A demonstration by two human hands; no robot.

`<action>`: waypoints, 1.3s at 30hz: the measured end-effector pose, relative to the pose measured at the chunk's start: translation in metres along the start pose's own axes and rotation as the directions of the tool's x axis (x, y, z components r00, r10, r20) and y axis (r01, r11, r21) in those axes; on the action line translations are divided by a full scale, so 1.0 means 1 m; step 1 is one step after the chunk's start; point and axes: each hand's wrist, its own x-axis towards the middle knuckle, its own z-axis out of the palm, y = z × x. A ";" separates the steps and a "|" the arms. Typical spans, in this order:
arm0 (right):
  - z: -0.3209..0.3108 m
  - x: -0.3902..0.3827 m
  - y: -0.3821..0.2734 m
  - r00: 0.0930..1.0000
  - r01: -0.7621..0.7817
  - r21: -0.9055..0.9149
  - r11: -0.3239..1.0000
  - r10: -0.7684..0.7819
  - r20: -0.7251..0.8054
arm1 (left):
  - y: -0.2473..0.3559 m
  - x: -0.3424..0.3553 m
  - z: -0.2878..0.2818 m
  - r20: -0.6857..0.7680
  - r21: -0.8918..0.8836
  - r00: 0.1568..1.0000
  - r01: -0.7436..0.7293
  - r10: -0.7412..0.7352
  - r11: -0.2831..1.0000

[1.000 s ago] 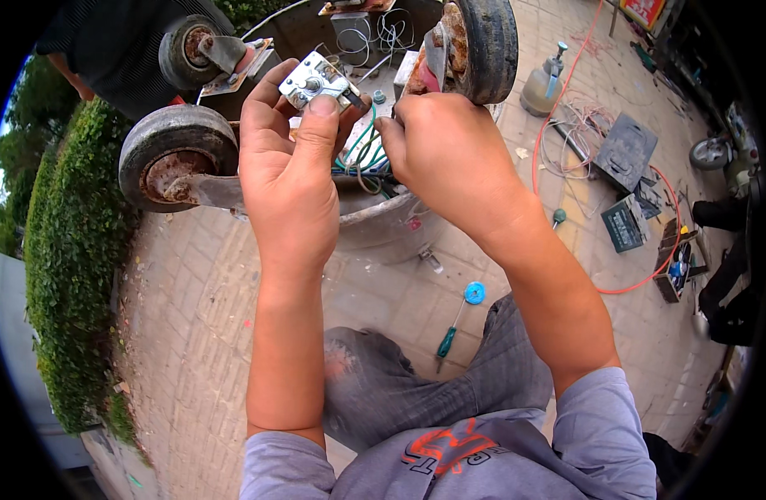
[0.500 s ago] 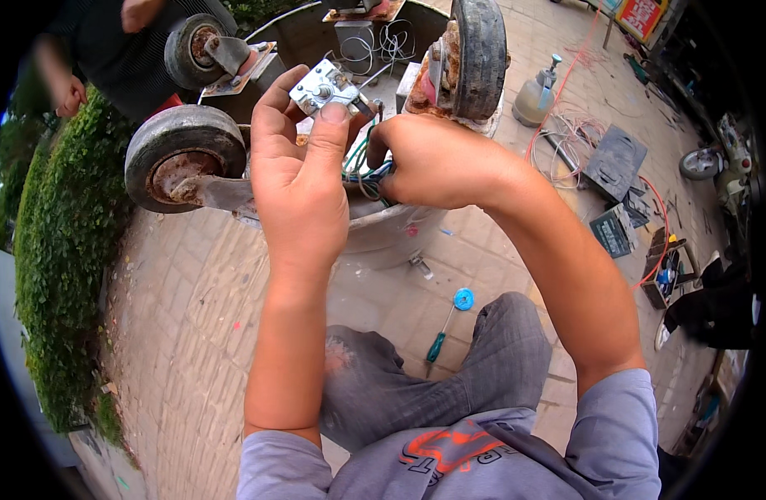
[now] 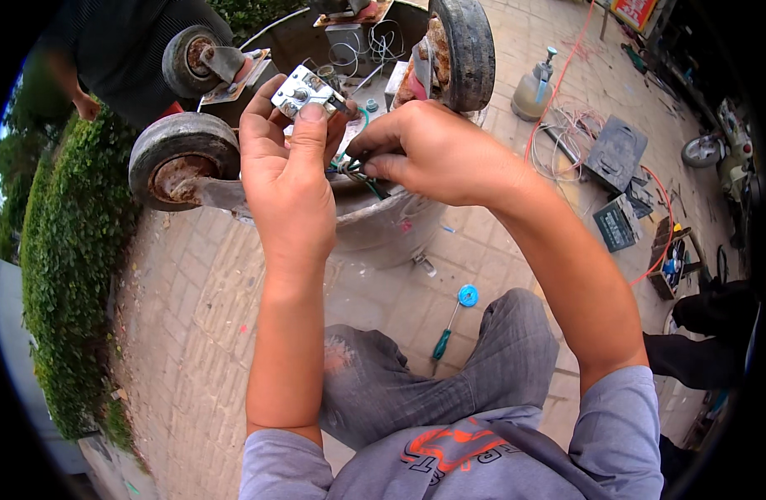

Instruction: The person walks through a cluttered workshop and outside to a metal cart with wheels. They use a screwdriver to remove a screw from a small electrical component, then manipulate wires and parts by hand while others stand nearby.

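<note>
My left hand [image 3: 290, 183] is raised over the near rim of a round tub [image 3: 391, 221]. Its thumb and fingers pinch a small silvery metal switch unit [image 3: 296, 93] with a short round shaft on its face. Close beside it, my right hand [image 3: 433, 154] is closed with thumb and fingertips on a bundle of thin wires [image 3: 348, 164], green and white among them. The wires run down inside the tub, and where they end behind my left hand is hidden.
Rusty caster wheels [image 3: 187, 162] stand up around the tub, one large wheel [image 3: 465, 54] by my right hand. A screwdriver [image 3: 445, 333] and blue tape roll [image 3: 468, 296] lie near my knees. At right are a spray bottle [image 3: 531, 92], cables and a toolbox [image 3: 675, 258]. Someone in dark clothes [image 3: 129, 54] stands far left.
Both hands have shifted slightly left, the switch unit with the left one. My right fingers, curled under before, now show pinching the wires. Dark-clothed legs at the right have come further into view.
</note>
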 end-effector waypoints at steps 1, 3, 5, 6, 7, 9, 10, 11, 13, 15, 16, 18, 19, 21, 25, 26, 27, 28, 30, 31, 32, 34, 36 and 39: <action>0.003 0.000 -0.002 0.999 -0.008 -0.032 0.999 0.007 -0.043 | 0.000 0.000 -0.001 0.008 0.017 1.000 0.007 -0.008 1.000; 0.007 0.000 -0.005 0.994 -0.024 -0.074 0.997 0.015 -0.109 | 0.000 0.001 -0.003 0.023 0.052 0.999 0.022 -0.023 0.998; 0.011 -0.002 -0.005 0.987 -0.041 -0.089 0.995 0.027 -0.156 | 0.002 0.003 -0.002 0.042 0.054 0.998 0.054 -0.056 0.997; 0.011 -0.003 -0.005 0.988 -0.032 -0.087 0.996 0.018 -0.152 | 0.002 0.004 -0.001 0.051 0.056 0.996 0.070 -0.073 0.996; 0.010 -0.003 -0.005 0.989 -0.024 -0.085 0.996 0.011 -0.150 | 0.002 0.005 0.000 0.061 0.064 0.994 0.084 -0.088 0.994; 0.011 -0.006 -0.004 0.985 0.008 -0.127 0.992 -0.030 -0.171 | 0.002 0.008 0.000 0.081 0.079 0.989 0.114 -0.120 0.990; 0.013 -0.007 -0.003 0.979 0.036 -0.170 0.985 -0.069 -0.192 | 0.003 0.009 0.000 0.081 0.082 0.987 0.131 -0.137 0.988; 0.014 -0.008 -0.002 0.971 0.062 -0.214 0.975 -0.108 -0.211 | 0.004 0.010 -0.001 0.080 0.085 0.985 0.147 -0.154 0.985; 0.017 -0.008 0.000 0.960 0.056 -0.237 0.970 -0.117 -0.253 | 0.005 0.010 -0.001 0.084 0.086 0.979 0.177 -0.184 0.980; 0.018 -0.007 -0.002 0.955 0.028 -0.235 0.971 -0.095 -0.280 | 0.007 0.011 -0.001 0.091 0.084 0.973 0.203 -0.210 0.976; 0.017 -0.008 -0.008 0.956 0.006 -0.225 0.974 -0.072 -0.284 | 0.008 0.011 -0.002 0.093 0.089 0.973 0.205 -0.213 0.975; 0.020 -0.007 -0.008 0.946 0.008 -0.208 0.978 -0.075 -0.317 | 0.008 0.011 -0.003 0.097 0.101 0.971 0.210 -0.219 0.973; 0.022 -0.007 -0.004 0.932 0.029 -0.207 0.978 -0.101 -0.348 | 0.008 0.011 -0.003 0.104 0.108 0.970 0.207 -0.218 0.972; 0.024 -0.007 -0.002 0.910 0.051 -0.201 0.978 -0.129 -0.393 | 0.007 0.012 -0.004 0.117 0.123 0.969 0.202 -0.216 0.972; 0.028 -0.004 -0.001 0.893 0.051 -0.152 0.987 -0.114 -0.436 | 0.005 0.013 -0.006 0.115 0.130 0.972 0.188 -0.203 0.974; 0.028 -0.004 0.000 0.890 0.049 -0.133 0.990 -0.104 -0.444 | 0.004 0.014 -0.007 0.121 0.137 0.973 0.179 -0.196 0.974; 0.029 -0.004 0.000 0.888 0.046 -0.130 0.990 -0.100 -0.448 | 0.003 0.014 -0.008 0.127 0.144 0.974 0.171 -0.189 0.975; 0.029 -0.004 0.000 0.887 0.045 -0.127 0.991 -0.098 -0.450 | 0.003 0.013 -0.008 0.123 0.146 0.975 0.167 -0.186 0.975; 0.029 -0.005 0.000 0.880 0.052 -0.140 0.989 -0.111 -0.461 | 0.003 0.012 -0.006 0.115 0.152 0.977 0.160 -0.178 0.975; 0.030 -0.006 0.000 0.874 0.061 -0.156 0.986 -0.128 -0.468 | 0.004 0.012 -0.006 0.116 0.150 0.977 0.159 -0.177 0.976; 0.030 -0.007 0.000 0.868 0.070 -0.172 0.983 -0.145 -0.475 | 0.005 0.011 -0.005 0.118 0.148 0.977 0.159 -0.177 0.976; 0.029 -0.010 0.001 0.867 0.075 -0.229 0.971 -0.177 -0.465 | 0.006 0.010 -0.003 0.114 0.138 0.978 0.157 -0.173 0.978; 0.029 -0.011 0.001 0.865 0.080 -0.256 0.963 -0.195 -0.463 | 0.006 0.009 -0.002 0.105 0.123 0.980 0.156 -0.169 0.980; 0.030 -0.011 0.002 0.855 0.089 -0.253 0.963 -0.204 -0.477 | 0.006 0.009 -0.002 0.104 0.117 0.982 0.148 -0.160 0.982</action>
